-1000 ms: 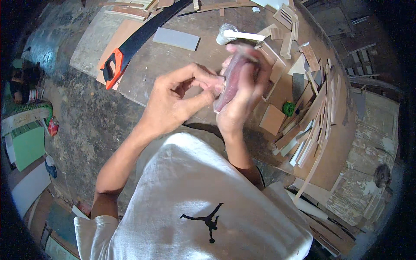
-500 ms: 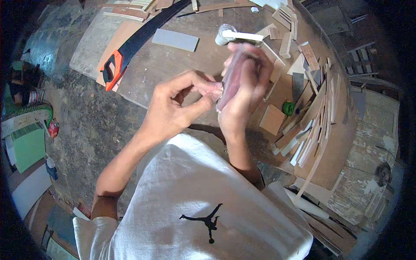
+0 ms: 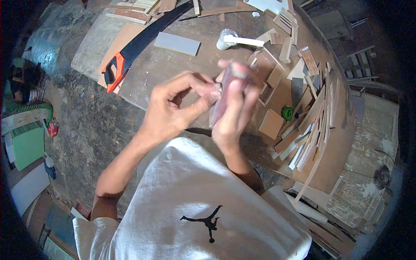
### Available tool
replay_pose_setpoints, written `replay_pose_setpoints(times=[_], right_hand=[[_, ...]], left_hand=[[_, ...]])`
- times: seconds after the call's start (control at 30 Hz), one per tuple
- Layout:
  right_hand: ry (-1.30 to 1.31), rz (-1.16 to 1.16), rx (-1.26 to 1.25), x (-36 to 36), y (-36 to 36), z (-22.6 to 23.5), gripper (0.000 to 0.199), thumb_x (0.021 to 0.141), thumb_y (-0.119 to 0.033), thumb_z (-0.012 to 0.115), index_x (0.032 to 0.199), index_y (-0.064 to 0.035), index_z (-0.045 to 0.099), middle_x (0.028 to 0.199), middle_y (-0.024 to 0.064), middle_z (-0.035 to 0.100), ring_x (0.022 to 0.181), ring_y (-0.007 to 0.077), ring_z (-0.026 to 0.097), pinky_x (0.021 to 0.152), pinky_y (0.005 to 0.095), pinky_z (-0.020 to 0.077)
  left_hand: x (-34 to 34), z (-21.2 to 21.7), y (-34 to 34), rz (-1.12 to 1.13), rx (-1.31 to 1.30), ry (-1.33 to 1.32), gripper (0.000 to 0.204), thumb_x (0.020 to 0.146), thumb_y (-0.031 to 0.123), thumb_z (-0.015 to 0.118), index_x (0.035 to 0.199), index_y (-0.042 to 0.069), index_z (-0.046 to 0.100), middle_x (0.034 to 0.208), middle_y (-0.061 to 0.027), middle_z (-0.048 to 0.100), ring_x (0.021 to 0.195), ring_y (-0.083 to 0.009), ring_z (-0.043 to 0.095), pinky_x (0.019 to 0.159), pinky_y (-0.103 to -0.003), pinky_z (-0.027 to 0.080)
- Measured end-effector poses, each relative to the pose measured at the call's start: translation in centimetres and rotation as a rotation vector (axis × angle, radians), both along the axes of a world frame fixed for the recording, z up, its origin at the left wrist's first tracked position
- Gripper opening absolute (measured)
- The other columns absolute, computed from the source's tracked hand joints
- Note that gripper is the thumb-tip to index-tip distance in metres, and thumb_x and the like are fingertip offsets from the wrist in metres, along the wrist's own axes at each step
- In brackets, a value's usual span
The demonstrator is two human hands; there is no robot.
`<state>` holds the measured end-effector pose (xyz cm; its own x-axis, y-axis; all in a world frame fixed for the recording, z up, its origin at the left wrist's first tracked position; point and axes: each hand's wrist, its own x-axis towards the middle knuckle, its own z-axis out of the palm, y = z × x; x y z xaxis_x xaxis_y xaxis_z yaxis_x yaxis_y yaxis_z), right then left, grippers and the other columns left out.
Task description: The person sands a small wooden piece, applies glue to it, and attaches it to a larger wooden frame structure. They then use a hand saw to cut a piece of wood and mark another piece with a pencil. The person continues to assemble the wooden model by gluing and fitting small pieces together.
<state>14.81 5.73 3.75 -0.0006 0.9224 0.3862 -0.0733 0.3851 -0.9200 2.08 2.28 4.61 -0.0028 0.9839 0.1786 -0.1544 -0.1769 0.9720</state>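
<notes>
My right hand (image 3: 234, 115) is wrapped round a flat reddish-purple block (image 3: 220, 104), which looks like a sanding block and is smeared by motion. Thumb and fingers of my left hand (image 3: 167, 106) pinch together right beside the block's left side. Between those fingertips is a small pale piece (image 3: 218, 87), mostly hidden, whose kind I cannot make out. It appears to touch the block. Both hands are raised in front of my chest, over the near edge of the worktable (image 3: 143, 82).
A handsaw (image 3: 134, 50) with an orange handle lies left, beside a grey board (image 3: 177, 43). Beyond my hands stands a clear cup (image 3: 225, 40) with a white stick (image 3: 246, 41) across it. Wood strips (image 3: 318, 121), a small square board (image 3: 271, 123) and a green roll (image 3: 287, 113) lie right.
My right hand and the block have shifted down and slightly left, the block now standing more upright. My left hand keeps its pinch in nearly the same place.
</notes>
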Motion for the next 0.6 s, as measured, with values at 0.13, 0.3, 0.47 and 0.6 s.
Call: replay_pose_setpoints(times=[0.13, 0.3, 0.47, 0.6], right_hand=[[-0.022, -0.047, 0.022, 0.2, -0.2, -0.2, 0.032, 0.101, -0.019, 0.042, 0.127, 0.0005, 0.043, 0.117, 0.0144, 0.055, 0.089, 0.0164, 0.049, 0.084, 0.0325, 0.0427], [0.142, 0.010, -0.015, -0.2, -0.1, -0.4, 0.032, 0.101, -0.020, 0.044, 0.126, -0.0003, 0.044, 0.117, 0.0136, 0.055, 0.088, 0.0156, 0.049, 0.083, 0.0305, 0.0422], [-0.045, -0.014, 0.108, 0.2, -1.0, -0.8, 0.032, 0.101, -0.019, 0.045, 0.126, 0.0002, 0.043, 0.116, 0.0149, 0.055, 0.089, 0.0164, 0.049, 0.084, 0.0335, 0.0437], [0.026, 0.003, -0.020, 0.3, -0.4, 0.0, 0.032, 0.101, -0.017, 0.044, 0.126, 0.0031, 0.042, 0.119, 0.0193, 0.054, 0.100, 0.0221, 0.054, 0.089, 0.0360, 0.0438]], left_hand=[[0.3, 0.6, -0.3, 0.000, 0.005, -0.031, 0.014, 0.085, 0.000, 0.071, 0.098, -0.002, 0.069, 0.105, -0.0129, 0.066, 0.103, -0.0177, 0.061, 0.092, -0.031, 0.047], [0.2, -0.5, -0.5, -0.018, 0.004, -0.065, 0.014, 0.084, -0.001, 0.071, 0.099, -0.002, 0.070, 0.106, -0.0131, 0.066, 0.103, -0.0180, 0.062, 0.092, -0.031, 0.047], [-0.1, 1.3, 0.3, 0.032, -0.003, 0.006, 0.013, 0.085, -0.001, 0.071, 0.098, -0.001, 0.071, 0.105, -0.0128, 0.066, 0.102, -0.0175, 0.061, 0.091, -0.030, 0.047], [0.6, 0.1, -0.6, 0.023, 0.004, -0.004, 0.012, 0.085, -0.002, 0.070, 0.097, -0.002, 0.070, 0.103, -0.0129, 0.066, 0.100, -0.0173, 0.062, 0.089, -0.030, 0.047]])
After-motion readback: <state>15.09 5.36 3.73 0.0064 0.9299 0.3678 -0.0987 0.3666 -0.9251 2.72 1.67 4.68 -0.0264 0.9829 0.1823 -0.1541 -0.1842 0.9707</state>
